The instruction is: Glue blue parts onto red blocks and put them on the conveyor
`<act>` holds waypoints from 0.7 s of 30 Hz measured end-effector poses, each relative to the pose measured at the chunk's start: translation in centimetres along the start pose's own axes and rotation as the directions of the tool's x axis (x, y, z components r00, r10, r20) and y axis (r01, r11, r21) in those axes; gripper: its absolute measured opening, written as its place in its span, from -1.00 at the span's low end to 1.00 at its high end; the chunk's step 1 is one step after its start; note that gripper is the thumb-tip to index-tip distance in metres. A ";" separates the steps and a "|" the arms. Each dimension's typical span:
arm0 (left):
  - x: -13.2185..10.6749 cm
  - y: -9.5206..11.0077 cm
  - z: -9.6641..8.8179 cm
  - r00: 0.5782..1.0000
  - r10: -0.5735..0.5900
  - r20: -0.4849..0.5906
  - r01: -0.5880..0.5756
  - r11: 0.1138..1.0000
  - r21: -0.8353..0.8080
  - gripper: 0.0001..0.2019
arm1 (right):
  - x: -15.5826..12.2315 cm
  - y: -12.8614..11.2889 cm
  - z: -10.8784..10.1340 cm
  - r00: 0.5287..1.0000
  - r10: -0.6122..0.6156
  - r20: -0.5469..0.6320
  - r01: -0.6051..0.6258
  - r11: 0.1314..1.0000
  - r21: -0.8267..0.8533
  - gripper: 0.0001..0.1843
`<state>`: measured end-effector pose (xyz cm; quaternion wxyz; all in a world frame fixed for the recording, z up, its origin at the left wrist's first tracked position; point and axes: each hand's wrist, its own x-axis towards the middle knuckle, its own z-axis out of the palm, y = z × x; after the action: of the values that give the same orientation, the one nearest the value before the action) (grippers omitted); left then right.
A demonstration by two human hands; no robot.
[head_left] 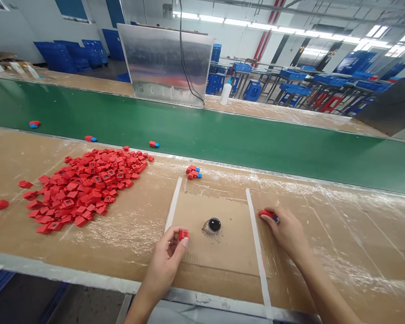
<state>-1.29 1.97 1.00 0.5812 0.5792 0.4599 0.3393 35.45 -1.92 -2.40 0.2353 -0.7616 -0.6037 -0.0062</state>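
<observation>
Between thumb and fingers, my left hand (165, 256) holds a small red plastic block (183, 234) over the left part of a taped cardboard sheet (222, 261). My right hand (286, 229) grips a red and blue piece (267, 214) just right of the sheet's right tape strip; the fingers partly cover it. A small round pot (213, 225) with black contents stands on the cardboard between my hands, dark specks around its base. Beyond the sheet lie a few red pieces with blue ends (193, 172). To the left spreads a big heap of red blocks (91, 184).
A green conveyor belt (222, 135) runs across behind the table, with several red and blue pieces on it. Past the belt stand a metal panel (168, 63) and a white bottle (226, 92). Loose red blocks (0, 204) lie at the far left.
</observation>
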 end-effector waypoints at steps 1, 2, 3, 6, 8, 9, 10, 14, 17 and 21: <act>0.0 0.0 0.6 0.999 -0.016 0.030 0.017 0.999 -0.029 -0.75 | -0.3 -0.2 -0.3 0.999 0.032 0.004 -0.032 0.999 0.019 -0.55; -0.1 0.0 1.1 0.998 -0.027 0.058 0.030 0.998 -0.051 -0.77 | -0.6 -0.5 -0.6 0.998 0.068 0.018 -0.069 0.996 0.053 -0.56; -0.2 0.0 1.6 0.996 -0.030 0.082 0.035 0.997 -0.063 -0.78 | -0.9 -1.1 -1.0 0.994 0.104 0.039 -0.108 0.989 0.103 -0.57; -0.3 0.0 2.4 0.991 -0.018 0.133 0.028 0.997 -0.073 -0.80 | -1.6 -3.8 -2.6 0.984 0.139 0.112 -0.168 0.937 0.308 -0.59; -0.4 -0.1 2.5 0.987 -0.018 0.160 0.033 0.995 -0.091 -0.80 | -2.0 -6.4 -3.6 0.986 0.091 0.138 -0.141 0.895 0.423 -0.61; -0.4 -0.2 2.5 0.985 -0.025 0.172 0.045 0.993 -0.112 -0.80 | -2.2 -7.7 -4.1 0.988 0.053 0.144 -0.113 0.884 0.453 -0.62; -0.4 -0.4 2.5 0.982 -0.035 0.185 0.062 0.988 -0.141 -0.80 | -2.3 -8.9 -4.4 0.990 0.012 0.144 -0.078 0.881 0.466 -0.64; -0.4 -0.8 2.2 0.977 -0.050 0.205 0.099 0.966 -0.237 -0.80 | -2.3 -12.2 -4.5 0.981 -0.156 0.114 0.093 0.898 0.429 -0.74; -0.5 -1.0 2.1 0.983 -0.035 0.179 0.078 0.967 -0.242 -0.79 | -2.1 -13.3 -4.0 0.960 -0.257 0.111 0.190 0.890 0.414 -0.79; -0.6 -1.1 2.2 0.985 -0.038 0.171 0.079 0.967 -0.243 -0.77 | -1.9 -14.0 -3.5 0.939 -0.325 0.116 0.256 0.882 0.396 -0.80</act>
<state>0.40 0.52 -0.19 0.6950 0.5140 0.3812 0.3278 23.02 -2.68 5.07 0.3177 -0.6006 -0.7198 0.1423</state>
